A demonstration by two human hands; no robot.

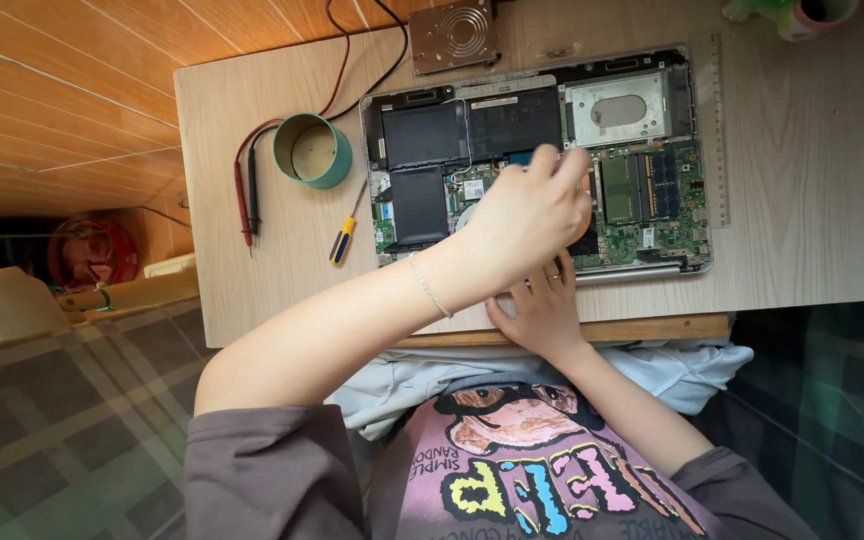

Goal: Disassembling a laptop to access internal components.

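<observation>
- Far left on the wooden table [252, 300]: red and black multimeter probes [246, 200], a teal tape roll [313, 150], a yellow-handled screwdriver [343, 238].
- Opened laptop [537, 155] lies centre, long axis left-right.
- Left hand [530, 215] hovers over its middle, fingertips bunched — pinching something hidden.
- Right hand [544, 310] lies spread at the near edge, partly covered.

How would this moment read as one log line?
left hand: fingers pinched over open laptop | right hand: flat at laptop's near edge | screwdriver: lying left
</observation>
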